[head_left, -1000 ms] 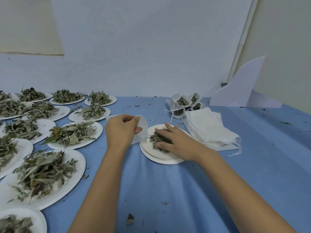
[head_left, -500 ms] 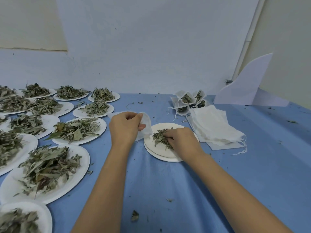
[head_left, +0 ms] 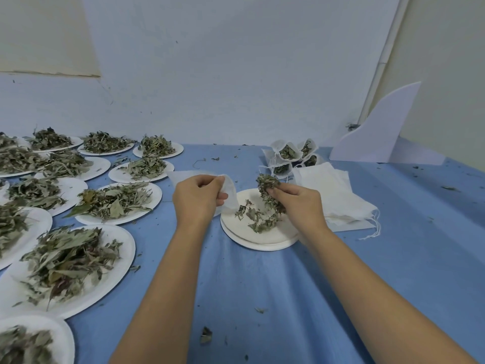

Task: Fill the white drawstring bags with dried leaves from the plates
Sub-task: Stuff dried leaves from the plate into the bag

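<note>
The left hand (head_left: 199,199) pinched a limp white bag (head_left: 229,190) by its rim at the plate (head_left: 262,243) edge; the right hand (head_left: 299,203) clutched dried leaves (head_left: 267,187) above it (light, brittle, likely to shed, I judged).

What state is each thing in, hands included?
Left hand, pinches a white drawstring bag.
Right hand, grips a clump of dried leaves above the centre plate.
Centre plate, few leaves left.
Filled bags, upright, mouths open.
Empty bag stack, lying flat.
Left plates, heaped with leaves.
</note>
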Demonstrator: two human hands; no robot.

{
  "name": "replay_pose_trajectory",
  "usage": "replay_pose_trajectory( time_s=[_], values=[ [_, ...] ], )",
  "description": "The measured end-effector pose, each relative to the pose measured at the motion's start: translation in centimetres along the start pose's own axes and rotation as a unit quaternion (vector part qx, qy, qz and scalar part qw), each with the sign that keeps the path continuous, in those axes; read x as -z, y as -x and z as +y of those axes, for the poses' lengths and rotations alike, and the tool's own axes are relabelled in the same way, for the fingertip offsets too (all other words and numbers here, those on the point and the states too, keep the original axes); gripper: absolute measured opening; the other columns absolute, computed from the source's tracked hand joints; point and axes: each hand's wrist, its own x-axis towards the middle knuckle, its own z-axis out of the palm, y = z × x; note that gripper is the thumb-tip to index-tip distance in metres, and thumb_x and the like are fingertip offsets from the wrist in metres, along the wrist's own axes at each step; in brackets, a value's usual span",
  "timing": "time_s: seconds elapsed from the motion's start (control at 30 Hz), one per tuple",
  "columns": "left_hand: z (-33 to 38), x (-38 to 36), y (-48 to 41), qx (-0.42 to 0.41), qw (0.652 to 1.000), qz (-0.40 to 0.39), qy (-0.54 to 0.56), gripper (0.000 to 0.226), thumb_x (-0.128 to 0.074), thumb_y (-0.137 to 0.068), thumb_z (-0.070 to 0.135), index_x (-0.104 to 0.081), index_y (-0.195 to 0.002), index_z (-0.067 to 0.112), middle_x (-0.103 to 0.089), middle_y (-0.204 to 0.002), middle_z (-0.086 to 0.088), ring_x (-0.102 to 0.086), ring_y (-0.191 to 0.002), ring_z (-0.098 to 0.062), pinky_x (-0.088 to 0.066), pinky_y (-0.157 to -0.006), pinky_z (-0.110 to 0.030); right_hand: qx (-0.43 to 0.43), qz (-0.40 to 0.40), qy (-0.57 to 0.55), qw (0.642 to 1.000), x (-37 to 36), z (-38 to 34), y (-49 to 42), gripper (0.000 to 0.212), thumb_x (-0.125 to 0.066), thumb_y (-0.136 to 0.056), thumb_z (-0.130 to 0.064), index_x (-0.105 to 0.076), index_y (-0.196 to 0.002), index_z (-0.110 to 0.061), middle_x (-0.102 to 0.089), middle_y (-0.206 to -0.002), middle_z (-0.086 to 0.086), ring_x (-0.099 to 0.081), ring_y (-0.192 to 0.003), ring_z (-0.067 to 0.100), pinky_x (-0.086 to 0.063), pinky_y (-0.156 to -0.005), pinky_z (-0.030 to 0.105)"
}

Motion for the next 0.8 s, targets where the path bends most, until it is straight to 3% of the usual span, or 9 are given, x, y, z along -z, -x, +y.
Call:
replay_pose_trajectory(
  time_s=[0.07,0.2,0.33,0.4,0.47,0.53,0.63,0.73,0.8],
  values=[
    [0.0,-0.1,0.1,-0.014,1.0,0.003,-0.022,0.011,-0.066,-0.087,0.026,-0.071,-0.082,0.017,-0.064,-0.063,0.008,-0.056,-0.054,-0.001,-0.043,-0.057,-0.015,-0.023,0.0,-0.046,0.999,0.1,0.0,0.0,0.015,-0.078,-0.075,-0.01,-0.077,-0.09,-0.014,-0.075,-0.08,-0.003,-0.07,-0.081,0.011,-0.055,-0.084,0.027],
    [0.5,-0.3,0.3,-0.034,0.998,0.003,-0.045,0.01,-0.067,-0.086,0.03,-0.071,-0.083,0.021,-0.063,-0.073,0.015,-0.054,-0.067,0.002,-0.036,-0.053,-0.006,-0.05,-0.013,-0.135,0.99,0.2,-0.5,0.0,0.02,-0.077,-0.075,-0.006,-0.078,-0.066,-0.024,-0.075,-0.082,0.002,-0.07,-0.085,0.018,-0.054,-0.091,0.037],
    [0.8,-0.4,0.4,-0.064,0.997,0.023,-0.04,0.01,-0.066,-0.087,0.027,-0.072,-0.087,0.019,-0.068,-0.079,0.01,-0.059,-0.073,0.001,-0.037,-0.054,0.001,-0.061,-0.021,-0.144,0.988,0.1,-0.5,0.3,0.016,-0.077,-0.075,-0.005,-0.077,-0.068,-0.019,-0.075,-0.082,0.003,-0.07,-0.079,0.016,-0.055,-0.087,0.036],
    [0.7,-0.5,0.5,-0.065,0.997,0.023,-0.039,0.011,-0.066,-0.088,0.027,-0.072,-0.089,0.018,-0.07,-0.082,0.007,-0.062,-0.078,-0.004,-0.044,-0.066,-0.006,-0.059,-0.036,-0.175,0.982,0.1,-0.8,0.2,0.011,-0.075,-0.076,-0.003,-0.076,-0.075,-0.015,-0.075,-0.083,0.003,-0.07,-0.079,0.015,-0.056,-0.082,0.031],
    [0.6,-0.6,0.5,-0.05,0.998,0.01,-0.023,0.01,-0.066,-0.088,0.025,-0.072,-0.089,0.017,-0.07,-0.083,0.005,-0.065,-0.083,-0.011,-0.052,-0.077,-0.024,-0.051,-0.067,-0.215,0.973,0.1,-1.3,0.2,0.009,-0.073,-0.078,-0.001,-0.073,-0.083,-0.009,-0.075,-0.082,0.003,-0.07,-0.077,0.014,-0.057,-0.073,0.025],
    [0.5,-0.7,0.5,-0.038,0.999,0.0,-0.008,0.01,-0.066,-0.088,0.024,-0.072,-0.09,0.015,-0.069,-0.081,0.006,-0.066,-0.079,-0.011,-0.054,-0.075,-0.027,-0.039,-0.106,-0.242,0.964,-0.1,-1.7,0.3,0.007,-0.07,-0.079,0.001,-0.072,-0.082,-0.005,-0.074,-0.08,0.003,-0.07,-0.074,0.012,-0.055,-0.065,0.019],
    [0.3,-0.9,0.3,-0.027,0.999,-0.012,0.018,0.01,-0.066,-0.088,0.021,-0.071,-0.092,0.013,-0.067,-0.077,0.006,-0.062,-0.059,0.002,-0.051,-0.058,-0.014,-0.036,-0.159,-0.241,0.957,-0.6,-1.8,0.6,0.016,-0.068,-0.079,0.002,-0.076,-0.07,-0.008,-0.074,-0.079,0.004,-0.07,-0.072,0.011,-0.054,-0.062,0.017],
    [0.4,-1.1,0.3,-0.013,0.998,-0.029,0.05,0.007,-0.066,-0.089,0.017,-0.069,-0.092,0.011,-0.062,-0.07,0.005,-0.055,-0.046,0.006,-0.046,-0.052,-0.008,-0.032,-0.184,-0.192,0.963,-0.7,-1.4,0.7,0.015,-0.07,-0.079,-0.001,-0.078,-0.071,-0.012,-0.074,-0.084,0.006,-0.07,-0.077,0.013,-0.055,-0.067,0.019],
    [0.6,-1.2,0.5,-0.003,0.997,-0.042,0.068,0.007,-0.066,-0.089,0.016,-0.067,-0.092,0.01,-0.061,-0.07,0.003,-0.053,-0.044,0.007,-0.045,-0.05,-0.007,-0.033,-0.177,-0.159,0.971,-0.8,-1.0,0.7,0.008,-0.072,-0.078,-0.004,-0.076,-0.081,-0.009,-0.074,-0.091,0.011,-0.07,-0.085,0.023,-0.058,-0.08,0.03]
  ],
)
